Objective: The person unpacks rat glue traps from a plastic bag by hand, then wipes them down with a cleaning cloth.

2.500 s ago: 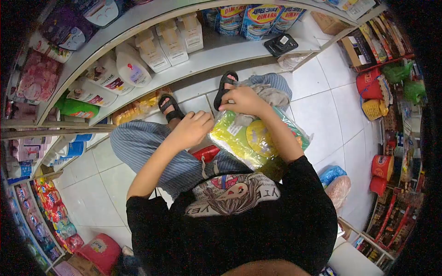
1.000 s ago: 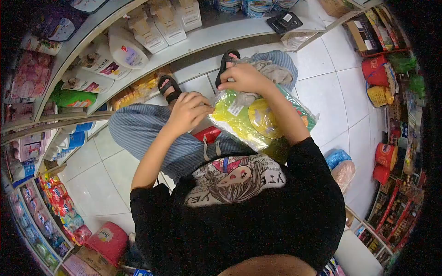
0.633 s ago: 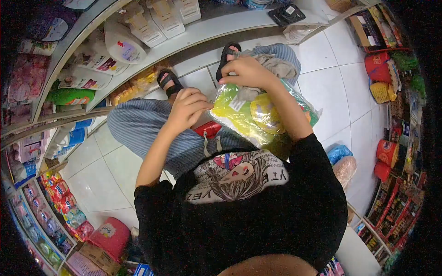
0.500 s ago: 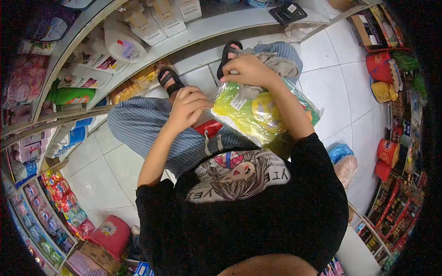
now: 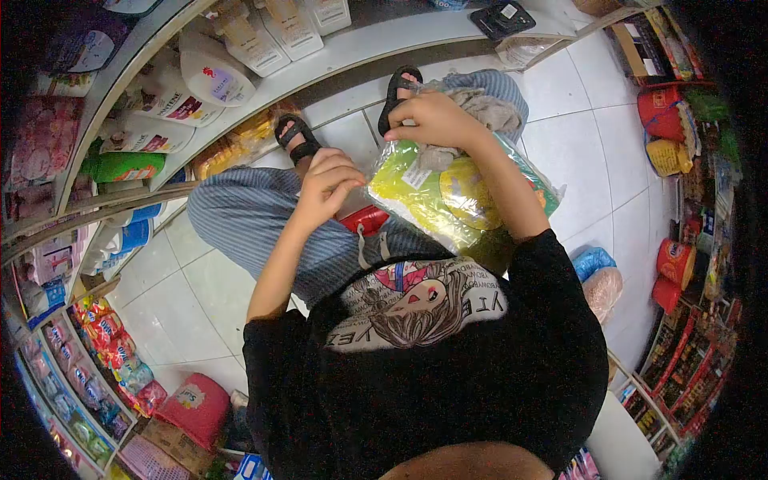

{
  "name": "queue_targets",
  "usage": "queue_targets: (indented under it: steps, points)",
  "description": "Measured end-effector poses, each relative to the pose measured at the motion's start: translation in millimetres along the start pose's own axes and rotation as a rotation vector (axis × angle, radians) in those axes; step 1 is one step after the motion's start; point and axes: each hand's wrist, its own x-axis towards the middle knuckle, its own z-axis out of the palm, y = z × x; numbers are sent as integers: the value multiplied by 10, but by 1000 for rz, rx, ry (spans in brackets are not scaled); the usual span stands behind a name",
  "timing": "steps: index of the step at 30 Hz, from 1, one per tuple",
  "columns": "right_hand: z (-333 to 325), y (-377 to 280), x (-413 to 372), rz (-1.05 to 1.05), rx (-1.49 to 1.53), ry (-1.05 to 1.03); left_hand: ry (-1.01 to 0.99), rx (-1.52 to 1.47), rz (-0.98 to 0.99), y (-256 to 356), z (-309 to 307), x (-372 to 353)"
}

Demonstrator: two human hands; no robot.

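A flat plastic-wrapped package [image 5: 408,192], yellow and green with a white label, lies tilted across my lap. My left hand [image 5: 326,186] is closed at its left corner, with the thumb and fingers pinching the edge. Bunched over the package's far side is a grey cloth [image 5: 484,108], part of which hangs below my palm. My right hand [image 5: 432,122] is curled over this cloth at the package's upper edge; its fingertips are partly hidden. Something red [image 5: 366,218] shows beneath the package, between my legs.
Shelves of shampoo bottles [image 5: 172,100] curve along the left and front. A black device [image 5: 502,20] lies on the front shelf. A red bucket [image 5: 192,408] stands at lower left. Blue and pink plastic bags [image 5: 600,292] rest on the tiled floor [image 5: 560,96] at right.
Both hands stay almost where they were. The grey cloth shows a little more below my right hand, over the package. The camera view shifts slightly.
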Motion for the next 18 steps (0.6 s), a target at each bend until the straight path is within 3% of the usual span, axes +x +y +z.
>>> queue_targets:
  steps: [1,3,6,7,10,12,18]
  points:
    - [-11,-8,-2,-2,5,0,0,0,1,-30,4,-30]
    - [-19,-2,-3,-3,9,1,303,-242,-220,-109,-30,-101]
    - [-1,18,-11,-10,11,20,563,-202,-324,-145,-268,-134]
    - [-7,14,-12,-1,19,6,561,-198,-325,-40,-303,-112]
    - [-33,-40,2,41,34,-44,207,-79,-435,234,-202,-79]
    - [-38,-52,1,75,32,-84,23,372,-271,406,-39,18]
    - [28,29,-6,18,-28,9,71,471,-301,328,234,52]
